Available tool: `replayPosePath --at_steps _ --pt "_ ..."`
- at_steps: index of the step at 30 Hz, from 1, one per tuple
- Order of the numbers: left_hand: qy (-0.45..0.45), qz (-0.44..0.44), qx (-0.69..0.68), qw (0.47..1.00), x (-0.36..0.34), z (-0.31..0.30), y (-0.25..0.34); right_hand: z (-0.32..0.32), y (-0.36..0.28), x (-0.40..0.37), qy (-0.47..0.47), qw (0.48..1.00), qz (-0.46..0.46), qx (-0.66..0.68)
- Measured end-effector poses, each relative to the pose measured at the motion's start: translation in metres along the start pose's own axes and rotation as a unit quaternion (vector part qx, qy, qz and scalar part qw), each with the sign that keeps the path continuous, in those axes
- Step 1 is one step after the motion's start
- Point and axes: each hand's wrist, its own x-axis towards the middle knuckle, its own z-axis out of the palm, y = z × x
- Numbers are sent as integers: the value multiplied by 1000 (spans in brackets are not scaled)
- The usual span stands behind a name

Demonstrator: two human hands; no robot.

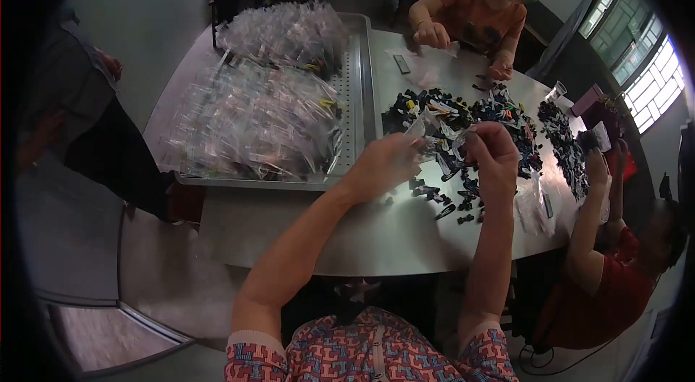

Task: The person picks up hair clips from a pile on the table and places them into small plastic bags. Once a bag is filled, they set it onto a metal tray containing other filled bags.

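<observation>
My left hand (387, 165) is closed on a small clear plastic bag (420, 126), over the near edge of a heap of small dark pieces. My right hand (496, 154) is raised just to the right of it, thumb and fingers pinched together. What sits in that pinch is too small to make out. The dark pieces (470, 185) look like hair clips, mostly black with a few yellow, orange and green ones. They lie loose on the metal table (347, 237) under and beyond both hands.
A perforated metal tray (368, 85) at left holds two big piles of filled clear bags (253, 121). Across the table sits a person in orange (470, 9); a person in red (615, 295) is at right. More clear bags (534, 208) lie by my right forearm. Another person stands at left.
</observation>
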Motion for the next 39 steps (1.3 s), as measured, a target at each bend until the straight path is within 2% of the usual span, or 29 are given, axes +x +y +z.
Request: replayPosePath --at_steps 1,3,5,7,9,10,12,13,14,16,17,19,20,22,24,26,27,29,30,32,34,36,37,39 --pt "-3 -2 -1 1000 0 0 0 8 -12 -4 -3 997 -49 62" --pt "-2 -16 -25 1000 -1 1 3 28 -24 -9 17 995 -71 62" --pt "-3 -38 -56 998 -2 2 8 38 -24 -6 3 992 -126 20" --pt "-1 -58 -84 995 -3 1 11 43 -19 -5 -13 991 -129 -22" --pt "-13 -62 -84 994 -1 0 13 45 -21 -5 -68 978 -105 -169" --pt "-12 -62 -84 994 -1 0 15 42 -16 -3 -58 986 -83 -133" --pt "13 -59 -85 995 -3 2 18 42 -7 9 -10 995 -102 -10" --pt "12 -60 -83 995 -3 3 18 41 -10 13 10 997 -75 35" --pt "18 -53 -108 993 -3 4 17 37 -10 17 11 996 -75 37" --pt "24 -48 -127 990 -3 2 19 26 -8 24 -82 996 -20 23" --pt "40 -58 -109 992 -3 1 22 21 -3 25 -164 986 -4 -20" --pt "67 -73 -66 993 -2 0 21 28 5 22 -237 963 30 -128" --pt "69 -76 -60 993 -1 -1 15 35 21 18 -230 970 -21 -80" --pt "56 -24 38 997 0 -1 12 41 34 19 -221 974 -29 -38" --pt "67 -17 61 996 0 2 10 37 40 18 -211 977 -26 17" --pt "140 40 -40 989 1 9 9 32 46 18 -193 978 -13 76" --pt "140 40 -35 989 0 9 16 28 50 17 -193 978 -15 81" --pt "235 104 53 965 -1 13 29 20 62 15 -186 980 26 60" --pt "235 104 56 965 -2 12 30 21 60 14 -186 980 25 62" --pt "226 9 39 973 -6 9 34 27 57 12 -192 981 -22 -2" --pt "233 6 56 971 -9 8 40 29 60 11 -196 980 -19 30" --pt "240 2 73 968 -12 12 45 26 63 12 -208 976 46 47" --pt "262 6 58 963 -12 16 47 27 64 12 -207 976 45 48" --pt "283 11 43 958 -11 21 46 33 61 12 -175 975 25 134"
